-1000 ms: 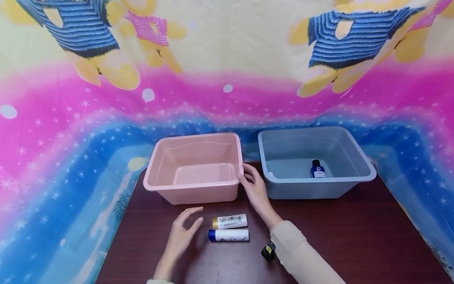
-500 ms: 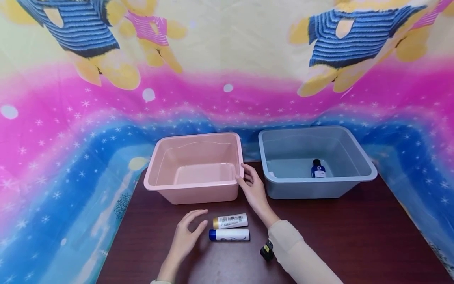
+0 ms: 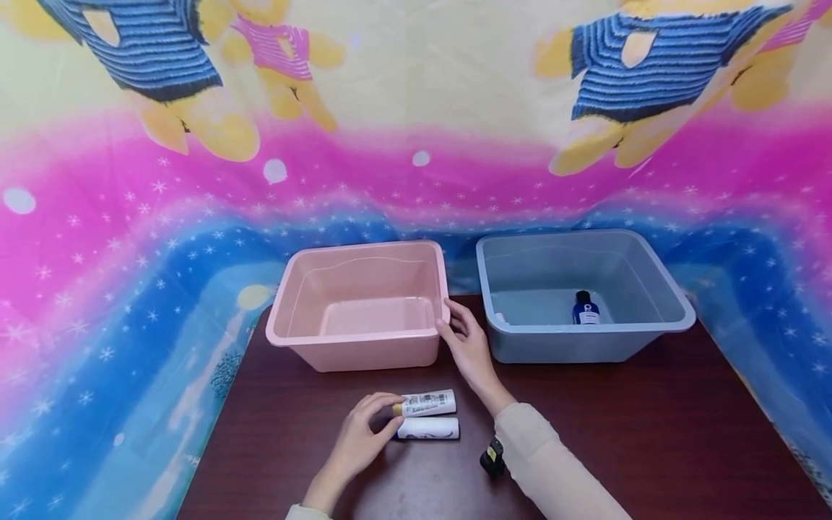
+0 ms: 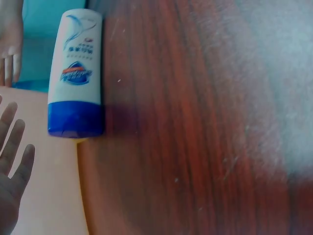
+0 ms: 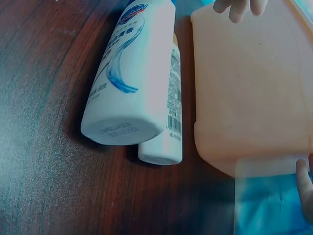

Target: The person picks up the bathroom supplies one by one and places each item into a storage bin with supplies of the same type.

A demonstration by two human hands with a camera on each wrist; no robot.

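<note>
White plastic, by the look of it: a blue-capped bottle lies on its side on a dark, wood-grained table, with a gold-capped bottle just beyond it on the far side. A person's left hand, thumb and fingers wide apart, arches over the cap ends at left; whether it touches them cannot be told. The right hand touches the right rim of a pink basin farther back, though a firm pinch cannot be confirmed. Both bottles should prove fairly light, stiff at the cap, slightly yielding in the body and unlikely to break; their smooth, rounded sides could slip or roll. The surest hold looks to be around mid-body, thumb near, fingers far.
</note>
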